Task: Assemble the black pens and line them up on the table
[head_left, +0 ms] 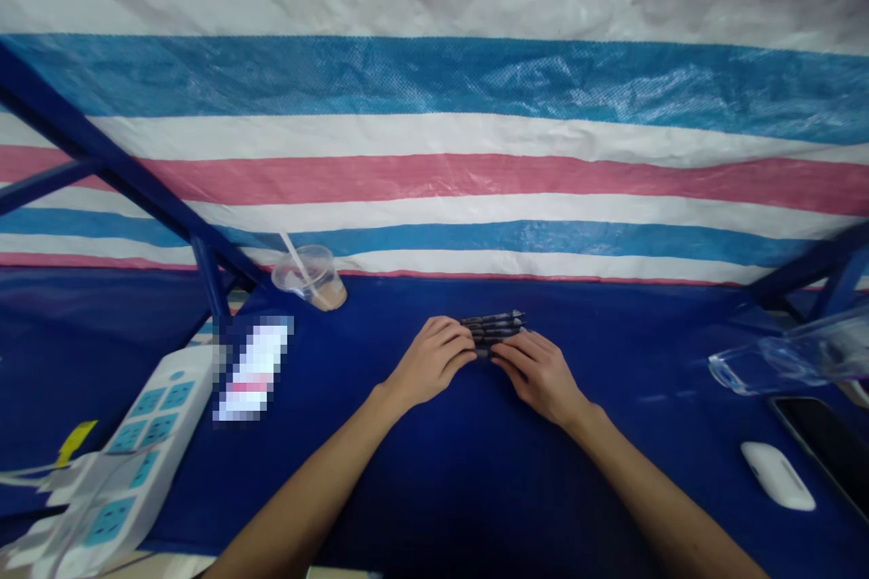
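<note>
Several dark pens [499,324] lie side by side across the blue tabletop [448,470], between my two hands. The fingers of my left hand [435,356] are pressed together on the pens' left ends. From the other side, my right hand [539,373] is closed on the right part of the nearest pen, its thumb and fingertips close to those of my left hand. My fingers hide parts of the pens, and their exact number is hard to make out.
A plastic cup [329,289] with a straw stands back left. Left are a blurred bright screen [256,371] and a white power strip [146,443]. Right are a clear container [780,357], a white case [778,476] and a black phone [832,448]. Striped sheeting [434,181] hangs behind.
</note>
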Available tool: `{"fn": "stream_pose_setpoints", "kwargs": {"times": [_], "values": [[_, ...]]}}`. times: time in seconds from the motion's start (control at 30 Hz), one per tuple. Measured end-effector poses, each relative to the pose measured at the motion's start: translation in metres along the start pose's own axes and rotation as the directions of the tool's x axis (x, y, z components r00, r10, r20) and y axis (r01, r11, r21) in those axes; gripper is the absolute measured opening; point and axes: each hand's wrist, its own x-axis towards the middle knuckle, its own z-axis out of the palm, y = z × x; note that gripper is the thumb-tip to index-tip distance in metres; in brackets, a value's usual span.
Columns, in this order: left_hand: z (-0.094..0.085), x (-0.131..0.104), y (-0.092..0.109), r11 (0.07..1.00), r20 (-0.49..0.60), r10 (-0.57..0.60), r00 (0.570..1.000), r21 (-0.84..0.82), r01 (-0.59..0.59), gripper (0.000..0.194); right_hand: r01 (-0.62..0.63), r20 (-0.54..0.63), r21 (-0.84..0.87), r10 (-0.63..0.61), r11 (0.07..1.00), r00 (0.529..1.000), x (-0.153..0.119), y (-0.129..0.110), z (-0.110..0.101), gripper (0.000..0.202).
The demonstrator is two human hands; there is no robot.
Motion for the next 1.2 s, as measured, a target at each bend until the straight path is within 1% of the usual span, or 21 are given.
{"fn": "stream_pose_setpoints", "kwargs": {"times": [0.17, 0.3, 0.4, 0.5, 0.67, 0.73, 0.83, 0.87, 0.97, 1.03, 1.13, 1.2], "values": [[0.0002, -0.0005, 0.0002, 1.0, -0.034, 0.006, 0.999, 0.009, -0.006, 0.022, -0.02, 0.008, 0.002, 0.019, 1.0, 1.0, -0.0001, -0.0003, -0.001, 0.016], [0.0001, 0.0002, 0.0, 1.0, -0.025, 0.013, 1.0, 0.007, -0.012, 0.013, -0.016, 0.014, -0.004, 0.016, 1.0, 1.0, 0.0, -0.0002, -0.0015, 0.015], [-0.0002, 0.0002, -0.0004, 1.0, -0.017, 0.006, 1.0, 0.022, -0.006, 0.014, -0.006, 0.01, 0.001, 0.006, 1.0, 1.0, 0.0006, -0.0003, -0.0017, 0.015], [0.0005, 0.0, -0.0007, 1.0, -0.031, 0.009, 0.999, 0.029, -0.008, 0.022, -0.009, 0.001, 0.001, 0.009, 1.0, 1.0, 0.0008, -0.0002, -0.0018, 0.016], [0.0007, 0.0004, -0.0003, 0.999, -0.012, 0.006, 1.0, 0.036, -0.006, 0.013, -0.013, 0.014, -0.009, 0.013, 1.0, 1.0, -0.0006, 0.0001, -0.0011, 0.016], [0.0006, 0.0004, 0.0001, 0.999, -0.012, 0.0, 1.0, 0.043, 0.0, 0.014, -0.021, 0.023, -0.007, 0.021, 1.0, 1.0, -0.001, 0.0003, -0.0008, 0.016], [0.0011, 0.0, 0.0005, 0.999, -0.027, 0.009, 1.0, 0.046, -0.008, 0.025, -0.024, 0.024, -0.003, 0.024, 1.0, 0.999, -0.0011, 0.0008, -0.0009, 0.016], [0.0014, 0.0, 0.0005, 0.999, -0.031, 0.015, 0.999, 0.043, -0.014, 0.025, -0.021, 0.02, -0.003, 0.022, 1.0, 1.0, -0.001, 0.001, -0.0009, 0.017], [0.0016, -0.0002, 0.0004, 0.999, -0.029, 0.014, 0.999, 0.039, -0.013, 0.014, -0.018, 0.013, -0.005, 0.018, 1.0, 1.0, -0.0012, 0.0015, -0.0007, 0.017], [0.0009, -0.0003, 0.0003, 0.999, -0.023, 0.005, 1.0, 0.04, -0.004, 0.012, -0.019, 0.014, -0.01, 0.019, 1.0, 1.0, -0.0015, 0.0015, -0.0003, 0.017], [0.0005, -0.0004, 0.0004, 0.999, -0.021, 0.008, 1.0, 0.043, -0.007, 0.015, -0.019, 0.015, -0.011, 0.019, 1.0, 1.0, -0.0017, 0.0012, -0.0004, 0.017], [0.0013, -0.0004, 0.0006, 0.999, -0.024, 0.011, 1.0, 0.044, -0.01, 0.022, -0.022, 0.019, -0.007, 0.023, 1.0, 1.0, -0.0014, 0.0008, -0.0011, 0.017]]}}
